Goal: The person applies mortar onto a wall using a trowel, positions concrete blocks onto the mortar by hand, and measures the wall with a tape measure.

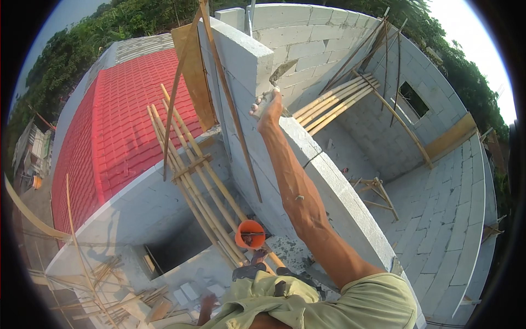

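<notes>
My right arm reaches up along the top of a grey block wall [350, 192]. My right hand [267, 107] is closed around the handle of a trowel [284, 72], whose mortar-smeared metal blade points up and away. That hand is beside the end of a taller block wall section [236, 49]. Low in the view, my left hand [207, 305] hangs at my side, blurred, its fingers hard to make out. An orange bucket [241, 237] with something dark inside stands by my feet, next to the bamboo poles.
Bamboo poles [189, 164] form a platform on the left above a lower level with a dark opening [178, 249]. More bamboo poles [334, 104] span the room at right, where a wooden trestle [378, 194] stands below. A red tiled roof [139, 93] lies beyond the left wall.
</notes>
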Demonstrator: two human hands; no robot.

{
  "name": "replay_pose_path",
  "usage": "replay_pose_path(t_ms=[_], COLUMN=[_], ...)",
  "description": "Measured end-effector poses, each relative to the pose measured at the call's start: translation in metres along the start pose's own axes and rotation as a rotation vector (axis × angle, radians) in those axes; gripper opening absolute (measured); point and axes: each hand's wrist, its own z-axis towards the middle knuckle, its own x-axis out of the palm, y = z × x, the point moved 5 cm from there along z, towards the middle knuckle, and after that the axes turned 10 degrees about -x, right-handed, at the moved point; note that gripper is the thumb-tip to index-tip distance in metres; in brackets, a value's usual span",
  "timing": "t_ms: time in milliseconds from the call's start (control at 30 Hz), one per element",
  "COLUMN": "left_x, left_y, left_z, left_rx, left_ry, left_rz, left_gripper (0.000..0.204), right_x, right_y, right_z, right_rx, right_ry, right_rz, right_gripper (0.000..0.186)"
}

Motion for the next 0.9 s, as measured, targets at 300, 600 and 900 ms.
replay_pose_path(t_ms=[300, 600, 900], left_x=[-0.007, -0.048, -0.019], left_y=[0.002, -0.093, -0.202], left_z=[-0.005, 0.025, 0.106], left_rx=[-0.258, 0.252, 0.188], left_ry=[-0.059, 0.199, 0.329], left_rz=[-0.492, -0.640, 0.886], left_gripper=[0.035, 0.034, 0.035], right_x=[0.015, -0.045, -0.237], right_y=[-0.065, 0.079, 0.167], right_z=[-0.023, -0.096, -0.357], right_rx=[0.165, -0.116, -0.442], right_ry=[-0.169, 0.140, 0.199], right_rz=[0.256, 0.092, -0.656], right_gripper=[0.042, 0.035, 0.021])
